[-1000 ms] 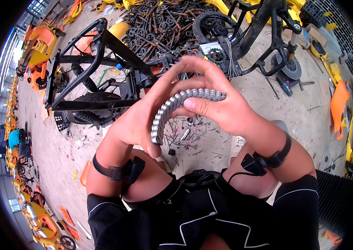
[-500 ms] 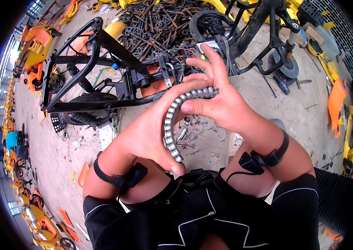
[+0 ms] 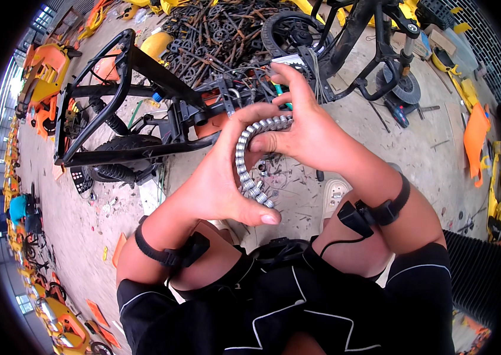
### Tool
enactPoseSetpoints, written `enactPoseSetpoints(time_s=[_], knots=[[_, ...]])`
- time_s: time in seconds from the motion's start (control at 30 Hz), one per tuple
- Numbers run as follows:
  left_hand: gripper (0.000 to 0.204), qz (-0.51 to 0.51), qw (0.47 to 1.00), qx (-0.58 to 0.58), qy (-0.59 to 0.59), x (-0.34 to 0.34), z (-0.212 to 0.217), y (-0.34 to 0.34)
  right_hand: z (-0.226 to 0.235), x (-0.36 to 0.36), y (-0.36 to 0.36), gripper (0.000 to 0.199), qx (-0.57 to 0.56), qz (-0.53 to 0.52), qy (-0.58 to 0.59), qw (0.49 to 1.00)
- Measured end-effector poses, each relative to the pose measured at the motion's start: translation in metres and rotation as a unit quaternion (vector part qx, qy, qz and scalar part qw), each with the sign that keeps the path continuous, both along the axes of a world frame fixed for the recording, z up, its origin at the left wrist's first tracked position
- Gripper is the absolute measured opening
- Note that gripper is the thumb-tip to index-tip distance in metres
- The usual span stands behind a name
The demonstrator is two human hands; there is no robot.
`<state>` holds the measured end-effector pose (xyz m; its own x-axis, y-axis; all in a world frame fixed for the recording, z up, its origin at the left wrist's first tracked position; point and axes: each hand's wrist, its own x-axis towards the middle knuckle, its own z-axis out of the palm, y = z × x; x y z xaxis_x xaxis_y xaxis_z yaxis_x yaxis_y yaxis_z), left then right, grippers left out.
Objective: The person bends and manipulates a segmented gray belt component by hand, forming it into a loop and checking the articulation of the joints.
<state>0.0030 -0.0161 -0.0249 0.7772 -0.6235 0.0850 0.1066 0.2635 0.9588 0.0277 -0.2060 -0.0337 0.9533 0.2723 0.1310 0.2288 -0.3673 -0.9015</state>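
Note:
A curved strip of small silver metal rollers [image 3: 246, 161], like a chain, bends between both hands. My left hand [image 3: 218, 177] cups it from below, thumb pressed over its lower end. My right hand [image 3: 304, 133] pinches its upper end between thumb and fingers, index finger raised. Both wrists carry black straps with small sensor boxes. The hands hover above a stripped black vehicle frame [image 3: 126, 118] with a tyre, lying on the concrete floor.
A heap of dark scrap metal rods [image 3: 215, 29] lies at the top. A black scooter frame with wheels [image 3: 357, 53] stands to the upper right. Orange and yellow plastic body shells [image 3: 43, 77] line the left and right edges. Small screws and bits litter the floor below the hands.
Both hands shifted a little lower and rightward in view, and the roller strip bent into a tighter arc, my left thumb now closing over its lower end.

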Motion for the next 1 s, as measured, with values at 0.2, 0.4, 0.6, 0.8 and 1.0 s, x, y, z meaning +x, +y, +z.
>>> enactPoseSetpoints(time_s=[0.2, 0.4, 0.6, 0.8, 1.0], knots=[[0.137, 0.081, 0.984, 0.051, -0.149, 0.008, 0.0, -0.002, 0.004, 0.009, -0.009, 0.096, 0.029, 0.038, -0.016, 0.999], [0.135, 0.132, 0.955, 0.146, -0.222, 0.014, 0.002, 0.009, 0.005, 0.01, -0.016, 0.062, 0.206, 0.095, 0.162, 0.96], [0.129, 0.166, 0.959, 0.107, -0.205, 0.01, 0.005, 0.005, 0.004, 0.007, -0.011, 0.092, 0.272, 0.165, 0.131, 0.939], [0.12, 0.176, 0.947, 0.155, -0.22, 0.012, 0.007, 0.011, 0.007, 0.005, -0.013, 0.139, 0.242, 0.245, 0.111, 0.932], [0.103, 0.189, 0.946, 0.159, -0.212, 0.012, 0.01, 0.015, 0.004, -0.001, -0.009, 0.15, 0.208, 0.256, 0.092, 0.939]])
